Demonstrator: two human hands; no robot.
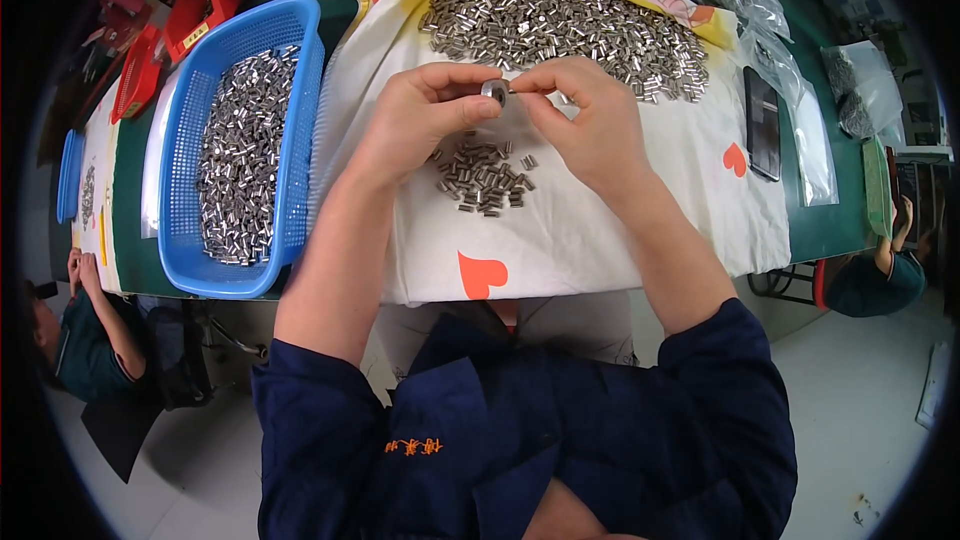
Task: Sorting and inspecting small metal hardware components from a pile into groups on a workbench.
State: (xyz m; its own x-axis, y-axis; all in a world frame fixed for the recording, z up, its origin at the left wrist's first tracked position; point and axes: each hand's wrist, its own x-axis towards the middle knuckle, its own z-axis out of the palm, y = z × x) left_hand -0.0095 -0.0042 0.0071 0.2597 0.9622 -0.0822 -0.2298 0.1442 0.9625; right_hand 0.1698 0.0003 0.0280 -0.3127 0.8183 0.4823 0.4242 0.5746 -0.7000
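Above the cloth, my left hand (420,125) is closed, pinching a thick round metal ring (495,92) between thumb and fingers. My right hand (597,125) is closed too, its fingertips right beside the ring's opening and pinched on a small metal piece that is mostly hidden. Below both hands lies a small pile of short metal cylinders (485,178). Beyond them spreads a much larger heap of similar shiny cylinders (570,28).
At left stands a blue plastic basket (306,110) holding many cylinders; red bins (205,0) are behind it. A white cloth with red hearts (420,265) covers the green table. A dark phone (762,125) and clear plastic bags (815,150) lie right. Other people sit at both sides.
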